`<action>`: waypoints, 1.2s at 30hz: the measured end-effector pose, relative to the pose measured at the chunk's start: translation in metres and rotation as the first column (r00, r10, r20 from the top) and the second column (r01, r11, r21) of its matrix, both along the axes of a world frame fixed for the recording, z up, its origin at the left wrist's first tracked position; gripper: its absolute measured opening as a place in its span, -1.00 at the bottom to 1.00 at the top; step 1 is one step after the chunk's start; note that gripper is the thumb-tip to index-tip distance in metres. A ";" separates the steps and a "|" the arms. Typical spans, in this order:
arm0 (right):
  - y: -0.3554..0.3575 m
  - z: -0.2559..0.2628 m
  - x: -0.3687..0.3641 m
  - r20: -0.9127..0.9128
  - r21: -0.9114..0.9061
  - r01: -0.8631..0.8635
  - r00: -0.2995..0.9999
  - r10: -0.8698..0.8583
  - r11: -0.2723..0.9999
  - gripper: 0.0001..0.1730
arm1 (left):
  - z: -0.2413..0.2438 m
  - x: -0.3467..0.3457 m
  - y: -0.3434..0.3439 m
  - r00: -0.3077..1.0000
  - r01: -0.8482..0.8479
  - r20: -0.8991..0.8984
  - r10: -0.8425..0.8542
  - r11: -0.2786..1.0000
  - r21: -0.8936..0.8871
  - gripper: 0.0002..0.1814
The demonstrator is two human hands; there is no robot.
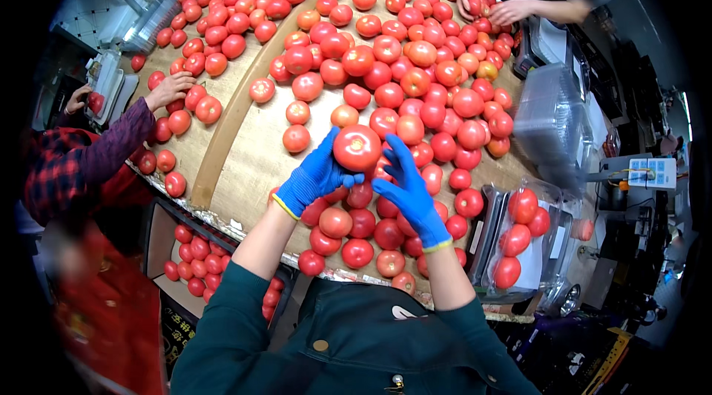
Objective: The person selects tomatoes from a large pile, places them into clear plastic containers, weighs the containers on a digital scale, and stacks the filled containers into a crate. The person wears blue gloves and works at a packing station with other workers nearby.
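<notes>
In a blue knit glove, my left hand (pixel 312 179) grips a large red tomato (pixel 357 148) and holds it above the others. My right hand (pixel 410 192), gloved alike, is just right of that tomato with fingers spread and nothing in its palm. Beneath both hands, loose tomatoes (pixel 357 253) cover part of the wooden tabletop (pixel 245 172). To the right, an open clear plastic clamshell box (pixel 537 270) contains several tomatoes and rests on a scale (pixel 483 233).
A wooden divider strip (pixel 233 122) splits the table. Stacked clear containers (pixel 548 117) stand at the right. One co-worker's hand (pixel 171 89) touches tomatoes at left; another co-worker's hands (pixel 509 12) hold tomatoes at the far side. A crate of tomatoes (pixel 161 253) sits below the front edge.
</notes>
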State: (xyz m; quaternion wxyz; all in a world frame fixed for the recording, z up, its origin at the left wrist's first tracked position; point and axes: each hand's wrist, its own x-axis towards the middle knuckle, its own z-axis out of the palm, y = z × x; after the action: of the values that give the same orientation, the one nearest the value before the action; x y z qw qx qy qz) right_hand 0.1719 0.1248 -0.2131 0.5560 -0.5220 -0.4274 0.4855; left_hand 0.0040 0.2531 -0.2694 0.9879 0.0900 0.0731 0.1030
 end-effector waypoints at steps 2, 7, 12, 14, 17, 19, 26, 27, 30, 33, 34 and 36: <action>0.007 0.015 -0.011 0.031 -0.002 -0.066 0.997 0.067 0.998 -0.17 | 0.005 -0.003 -0.023 0.934 0.022 -0.350 0.063 0.972 0.235 -0.37; -0.035 -0.041 -0.012 -0.063 -0.182 -0.002 0.998 -0.010 0.983 -0.35 | 0.015 0.009 -0.090 0.756 0.078 -0.236 0.610 0.274 0.959 -0.41; -0.112 -0.061 0.000 0.395 -0.264 0.193 0.916 -0.077 0.945 -0.52 | 0.025 0.009 -0.144 0.851 0.189 -0.524 0.045 0.903 0.385 -0.31; -0.139 -0.025 -0.012 0.455 -0.112 0.264 0.871 -0.187 0.958 -0.44 | 0.030 0.020 -0.164 0.824 0.158 -0.559 -0.092 0.985 0.070 -0.26; -0.167 0.014 -0.019 0.598 -0.023 0.288 0.771 -0.217 0.957 -0.24 | 0.035 0.032 -0.205 0.787 0.182 -0.613 -0.061 0.974 0.136 -0.23; -0.188 0.034 0.004 0.524 -0.126 0.286 0.832 -0.181 0.950 -0.24 | 0.058 0.038 -0.204 0.722 0.500 -0.649 -0.238 0.829 0.252 -0.36; -0.288 0.057 0.155 0.832 0.206 0.709 0.236 -0.503 0.675 -0.23 | 0.081 0.065 -0.226 0.866 0.240 -0.482 0.135 0.734 0.636 -0.66; -0.294 0.048 0.168 0.874 0.202 0.680 0.199 -0.443 0.705 -0.22 | 0.081 0.069 -0.236 0.858 0.229 -0.492 0.148 0.747 0.624 -0.66; -0.306 0.018 0.208 0.986 0.154 0.519 -0.029 -0.162 0.841 -0.31 | 0.078 0.087 -0.269 0.862 0.161 -0.475 0.176 0.794 0.586 -0.64; -0.323 0.010 0.230 0.960 0.281 0.549 -0.151 -0.237 0.787 -0.44 | 0.079 0.099 -0.288 0.854 0.114 -0.467 0.229 0.794 0.597 -0.64; -0.332 0.026 0.232 0.936 0.328 0.594 -0.098 -0.338 0.734 -0.57 | 0.075 0.095 -0.285 0.827 0.081 -0.476 0.299 0.775 0.627 -0.64; -0.363 0.049 0.242 0.592 0.289 0.724 0.379 -0.711 0.626 -0.66 | 0.068 0.086 -0.270 0.748 0.008 -0.477 0.461 0.713 0.701 -0.62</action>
State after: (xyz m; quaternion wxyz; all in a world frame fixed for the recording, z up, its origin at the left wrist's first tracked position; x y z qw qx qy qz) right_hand 0.4138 -0.2381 -0.1639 0.5163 -0.7941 -0.3203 -0.0171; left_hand 0.0905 -0.0173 -0.2009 0.7846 0.4533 0.3643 0.2150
